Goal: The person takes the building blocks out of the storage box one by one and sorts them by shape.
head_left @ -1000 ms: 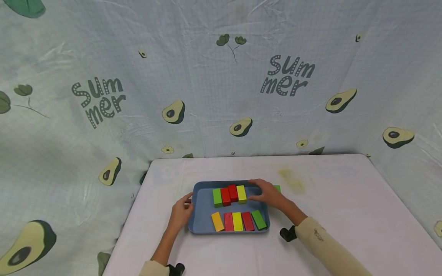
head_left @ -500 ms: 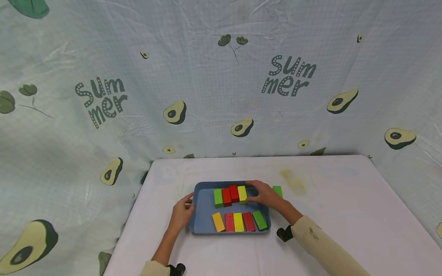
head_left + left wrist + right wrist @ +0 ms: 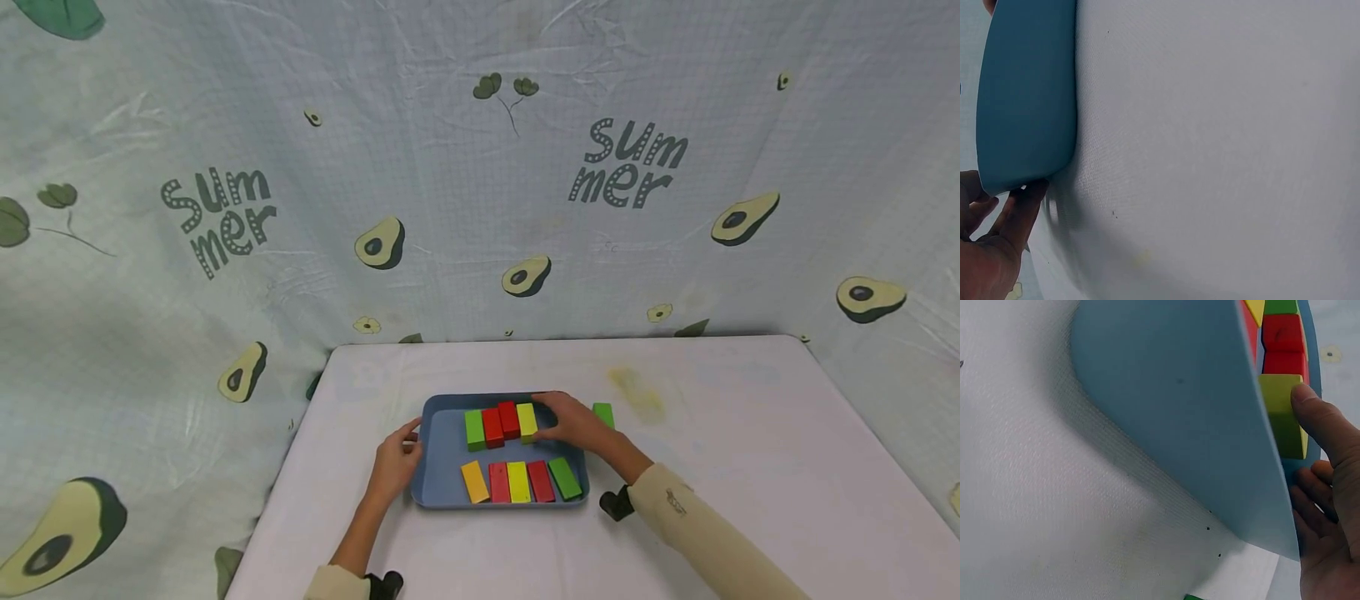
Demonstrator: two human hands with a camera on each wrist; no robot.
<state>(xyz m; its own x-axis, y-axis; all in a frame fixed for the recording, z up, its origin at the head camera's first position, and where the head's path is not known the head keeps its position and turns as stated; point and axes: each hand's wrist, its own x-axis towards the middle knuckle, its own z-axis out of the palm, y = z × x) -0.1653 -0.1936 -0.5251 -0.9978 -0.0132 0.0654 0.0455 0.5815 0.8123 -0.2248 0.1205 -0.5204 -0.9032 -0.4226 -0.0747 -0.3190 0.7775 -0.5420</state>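
Observation:
A blue-grey tray (image 3: pixel 442 471) holds two rows of coloured blocks. In the far row stand a green block (image 3: pixel 475 430), two red blocks (image 3: pixel 492 427) and, at the right end, a yellow block (image 3: pixel 527 421). My right hand (image 3: pixel 573 421) reaches over the tray's right side and pinches this yellow block; in the right wrist view the thumb (image 3: pixel 1317 412) lies against the block, while the index fingertip is hidden. My left hand (image 3: pixel 395 461) touches the tray's left end with loosely bent fingers (image 3: pixel 1025 209) at the outer wall.
The near row in the tray has an orange block (image 3: pixel 475 482), red blocks (image 3: pixel 540 481), a yellow block (image 3: pixel 518 482) and a green block (image 3: pixel 564 477). Another green block (image 3: pixel 603 413) lies on the white-covered table (image 3: pixel 720 450), right of the tray. A patterned cloth (image 3: pixel 450 167) hangs behind.
My right hand has moved left, from a small gap beside the yellow block to contact with it, uncovering more of the green block on the table. My left hand stays at the tray.

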